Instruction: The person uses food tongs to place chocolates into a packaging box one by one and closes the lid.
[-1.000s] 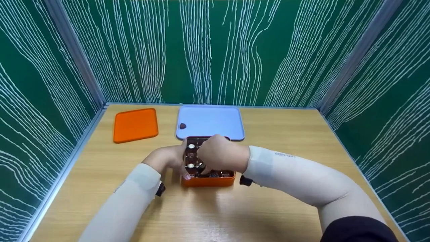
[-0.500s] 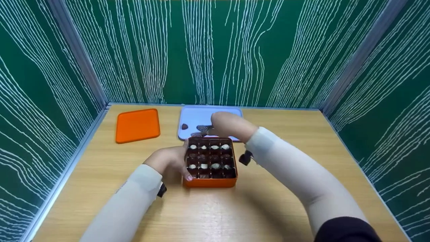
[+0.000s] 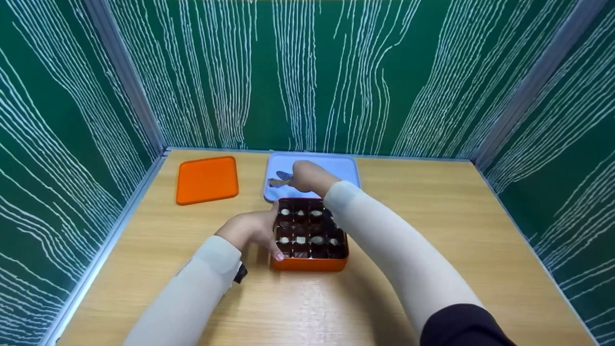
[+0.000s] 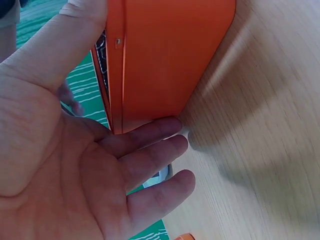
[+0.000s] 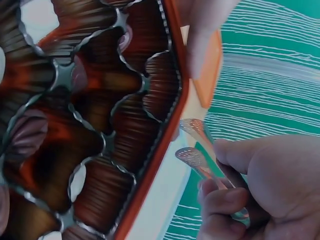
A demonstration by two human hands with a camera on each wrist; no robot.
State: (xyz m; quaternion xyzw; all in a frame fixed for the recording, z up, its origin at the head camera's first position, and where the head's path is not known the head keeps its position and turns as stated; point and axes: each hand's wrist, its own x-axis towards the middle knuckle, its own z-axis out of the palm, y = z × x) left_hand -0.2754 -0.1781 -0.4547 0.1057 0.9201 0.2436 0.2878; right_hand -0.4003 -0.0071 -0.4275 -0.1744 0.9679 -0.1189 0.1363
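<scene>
An orange box [image 3: 310,265] of chocolates in a dark, divided insert stands mid-table. My left hand [image 3: 254,230] holds its left side, thumb at the near corner and fingers toward the far corner. In the left wrist view, the fingers [image 4: 155,150] lie along the box wall. My right hand [image 3: 307,177] grips serving tongs [image 3: 284,176] with perforated ends over the left part of a light blue tray [image 3: 336,166]. The tong ends are apart in the right wrist view. In the head view they overlap the spot of the dark chocolate on the tray, mostly hiding it.
A flat orange square lid or tray [image 3: 207,180] lies at the back left of the wooden table [image 3: 432,230]. Green walls with white wavy lines [image 3: 336,72] rise behind and at both sides. My right forearm [image 3: 384,245] crosses over the box's right side.
My right hand has gone from over the box to the blue tray with the tongs, then farther left toward the chocolate there. The left hand keeps its hold. The head view has shifted slightly.
</scene>
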